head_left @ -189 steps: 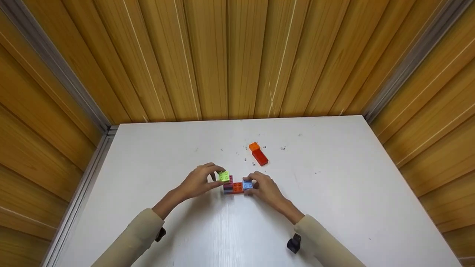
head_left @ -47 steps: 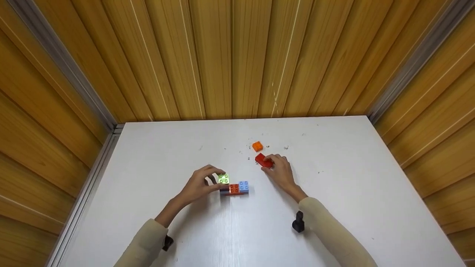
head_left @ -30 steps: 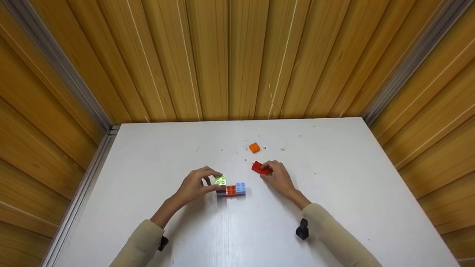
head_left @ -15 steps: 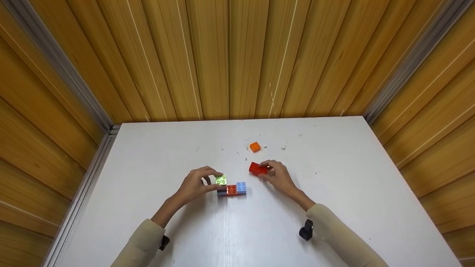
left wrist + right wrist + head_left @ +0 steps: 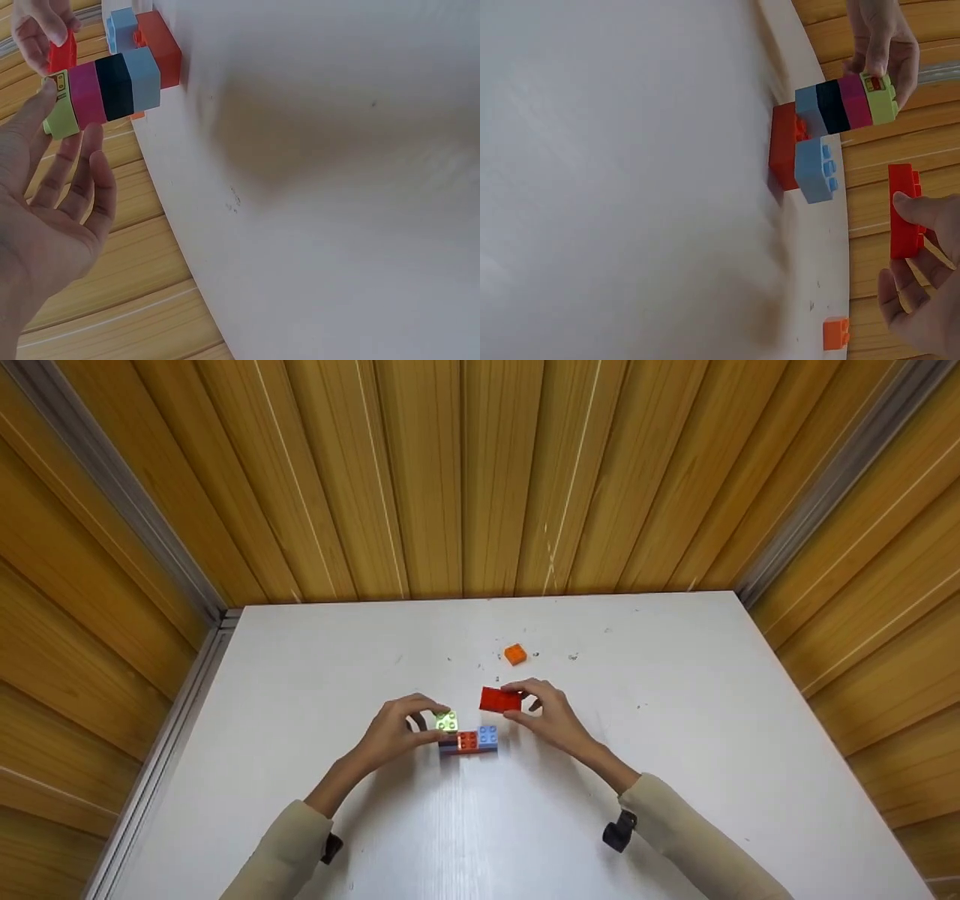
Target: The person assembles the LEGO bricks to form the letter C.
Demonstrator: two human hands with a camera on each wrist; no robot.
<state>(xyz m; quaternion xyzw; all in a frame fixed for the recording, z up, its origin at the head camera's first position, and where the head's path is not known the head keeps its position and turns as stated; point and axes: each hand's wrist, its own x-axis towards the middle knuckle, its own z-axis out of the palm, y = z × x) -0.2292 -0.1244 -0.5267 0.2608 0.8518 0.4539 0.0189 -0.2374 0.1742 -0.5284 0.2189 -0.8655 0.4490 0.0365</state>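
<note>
My left hand [image 5: 401, 726] pinches the lime-green toy brick [image 5: 447, 722] at the top of a stack. Beneath it, in the right wrist view, come a magenta brick [image 5: 855, 100], a black brick [image 5: 831, 106] and a light blue brick [image 5: 810, 107]. That column stands on one end of a long red-orange brick [image 5: 784, 146]. A second light blue brick [image 5: 812, 171] sits on its other end, with bare studs between. Just behind the build, my right hand [image 5: 551, 720] grips a long red brick [image 5: 497, 700] between thumb and fingers, raised off the table.
One small orange brick [image 5: 515, 654] lies farther back on the white table [image 5: 315, 660]. Small dark specks are scattered around it. Wood-patterned panels [image 5: 435, 480] with metal corner posts rise behind and at both sides.
My right hand has left the light blue brick, picked up the long red brick beside the orange one, and carried it left towards the build. My left hand stays on the lime-green brick.
</note>
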